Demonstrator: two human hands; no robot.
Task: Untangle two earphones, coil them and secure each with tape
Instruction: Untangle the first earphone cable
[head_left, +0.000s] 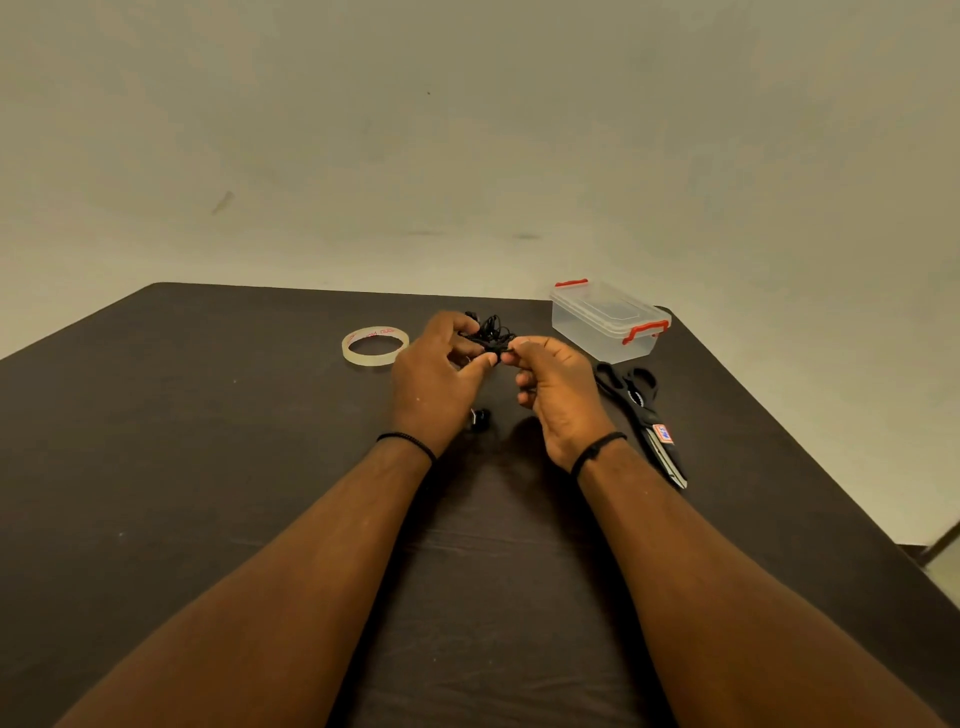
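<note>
Centrally, both forearms reach forward over a dark table (208, 467); the left hand (436, 374) and right hand (556, 387) meet above it, fingers curled, pinching a tangled black bundle of earphones (488, 335) between them; a roll of clear tape (375, 346) lies just left of the hands; a lidded plastic box (608, 322) and scissors (644, 415) sit to the right.

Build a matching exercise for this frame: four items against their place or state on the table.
Items:
1. tape roll
2. plastic box
3. scissors
4. earphones

Places or states:
A. held in a tangle by left hand and right hand
B. lying beside the right wrist
C. lid on, red clips, far right
D. flat, left of both hands

Pairs: 1-D, 2-C, 3-B, 4-A
</note>
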